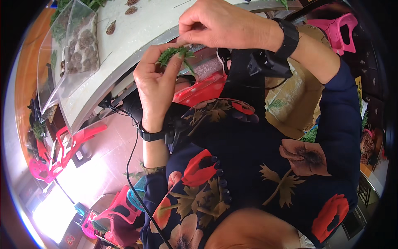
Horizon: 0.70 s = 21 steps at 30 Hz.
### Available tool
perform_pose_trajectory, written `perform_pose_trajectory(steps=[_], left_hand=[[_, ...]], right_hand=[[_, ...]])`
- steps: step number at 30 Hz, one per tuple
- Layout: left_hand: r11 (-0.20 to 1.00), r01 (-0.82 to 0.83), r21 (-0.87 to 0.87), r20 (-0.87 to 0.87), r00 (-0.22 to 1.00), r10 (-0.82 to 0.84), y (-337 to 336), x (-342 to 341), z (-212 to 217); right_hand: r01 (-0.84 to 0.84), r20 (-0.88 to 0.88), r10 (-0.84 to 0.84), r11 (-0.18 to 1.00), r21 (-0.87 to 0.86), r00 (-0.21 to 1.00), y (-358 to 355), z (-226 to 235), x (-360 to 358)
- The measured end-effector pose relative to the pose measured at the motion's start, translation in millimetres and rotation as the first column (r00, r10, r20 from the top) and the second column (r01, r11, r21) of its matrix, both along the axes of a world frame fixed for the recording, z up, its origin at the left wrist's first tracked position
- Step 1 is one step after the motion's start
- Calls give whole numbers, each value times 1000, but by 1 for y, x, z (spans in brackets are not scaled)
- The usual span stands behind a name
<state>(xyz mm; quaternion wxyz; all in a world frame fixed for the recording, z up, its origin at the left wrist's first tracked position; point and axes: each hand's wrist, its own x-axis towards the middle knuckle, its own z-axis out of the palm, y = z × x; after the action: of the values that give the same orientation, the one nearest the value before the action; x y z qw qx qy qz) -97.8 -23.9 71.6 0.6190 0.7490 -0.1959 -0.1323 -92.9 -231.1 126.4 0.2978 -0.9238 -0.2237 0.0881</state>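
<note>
The hands (199,45) meet at the near edge of the white counter (137,33), pressed close together around a green sprig (176,53), with no gap between them. To their left the counter lies open up to a clear plastic bag of pine cones (81,45), which blocks that side. A few loose cones (111,27) dot the far surface. Below the edge, a red plastic piece (199,89) and black cables (120,108) crowd the space above the lap.

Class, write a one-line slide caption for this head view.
Left hand holds a green sprig while right hand pinches its tip above a white table.
</note>
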Motion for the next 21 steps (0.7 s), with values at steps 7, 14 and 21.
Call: perform_pose_trajectory(steps=[7, 14, 21], left_hand=[[972, -81, -220, -444, 896, -26, 2, 1, 18], [898, 72, -434, -489, 818, -302, 14, 10, 8], [996, -46, -70, -51, 998, 43, -3, -1, 11]], right_hand=[[-252, 452, 84, 912, 325, 888, -5, 0, -2], [-253, 630, 542, 833, -492, 557, -5, 18, 5], [-130, -24, 133, 987, 96, 991, 0, 16, 11]])
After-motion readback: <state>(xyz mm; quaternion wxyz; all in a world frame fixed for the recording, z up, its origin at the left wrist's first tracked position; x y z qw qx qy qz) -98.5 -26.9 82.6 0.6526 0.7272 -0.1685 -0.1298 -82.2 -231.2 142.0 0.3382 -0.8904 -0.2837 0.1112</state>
